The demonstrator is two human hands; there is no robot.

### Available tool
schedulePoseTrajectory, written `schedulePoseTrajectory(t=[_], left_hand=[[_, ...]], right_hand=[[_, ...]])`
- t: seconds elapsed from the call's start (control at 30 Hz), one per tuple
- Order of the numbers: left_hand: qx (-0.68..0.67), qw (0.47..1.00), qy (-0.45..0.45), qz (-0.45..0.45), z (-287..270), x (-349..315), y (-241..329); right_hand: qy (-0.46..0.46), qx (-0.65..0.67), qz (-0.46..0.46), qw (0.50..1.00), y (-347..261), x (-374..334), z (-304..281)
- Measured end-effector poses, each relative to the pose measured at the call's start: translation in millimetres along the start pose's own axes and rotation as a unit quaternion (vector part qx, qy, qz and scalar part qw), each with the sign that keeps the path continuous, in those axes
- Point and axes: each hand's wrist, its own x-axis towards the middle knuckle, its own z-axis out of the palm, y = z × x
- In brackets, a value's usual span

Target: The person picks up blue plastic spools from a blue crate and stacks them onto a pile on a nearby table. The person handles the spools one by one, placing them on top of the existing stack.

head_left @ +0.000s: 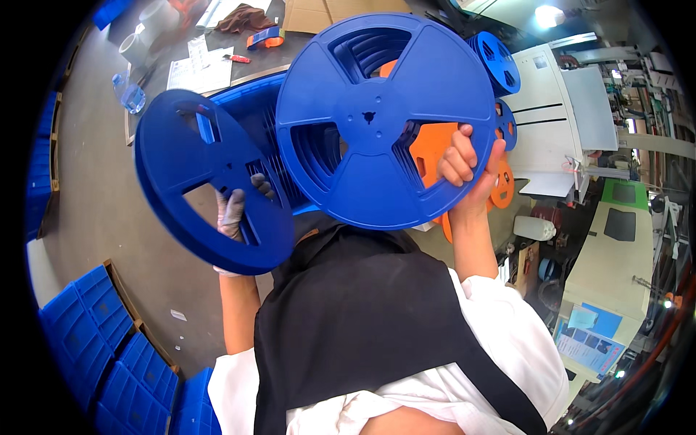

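Note:
Two large blue plastic reels are up in front of me. My left hand (232, 212), in a pale glove, has its fingers through the cut-outs of the tilted left reel (170, 156) and is closed on it. Bare, my right hand (467, 170) grips the rim of the wider right reel (373, 181) through a window, thumb outside. This reel faces me nearly flat, and several more blue edges show through its windows. Behind both reels is a blue crate (250, 90) with more blue reels (271, 134) standing in it, largely hidden.
Orange reels (502, 190) and blue reels (496, 64) stand at right, by a pale machine (605, 268). A table (163, 61) at the far left bears papers (199, 69), a red cutter (237, 59) and a tape roll (266, 38). A bottle (133, 98) and stacked blue crates (90, 308) are left.

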Motion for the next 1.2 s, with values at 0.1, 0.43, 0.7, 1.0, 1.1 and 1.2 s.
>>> schedulePoseTrajectory(t=[0.1, 0.43, 0.7, 1.0, 1.1, 1.2], left_hand=[[0.157, 0.988, -0.007, -0.015, -4, 16, -17], [-0.059, 0.986, -0.076, -0.138, 57, 23, -50], [-0.007, 0.992, -0.030, -0.121, 49, -4, -25], [-0.028, 0.983, -0.026, -0.180, 53, -5, -30], [-0.028, 0.980, -0.020, -0.195, 52, -6, -30], [-0.029, 0.978, -0.017, -0.207, 49, -1, -31]], right_hand=[[-0.028, -0.108, 0.030, 0.993, 13, 1, 8], [0.058, -0.394, 0.119, 0.910, 97, 14, 72], [0.158, -0.417, 0.208, 0.871, 117, 10, 49], [0.084, -0.563, 0.211, 0.794, 127, 6, 29], [0.058, -0.623, 0.205, 0.752, 131, 3, 28], [0.037, -0.669, 0.190, 0.718, 130, -2, 23]])
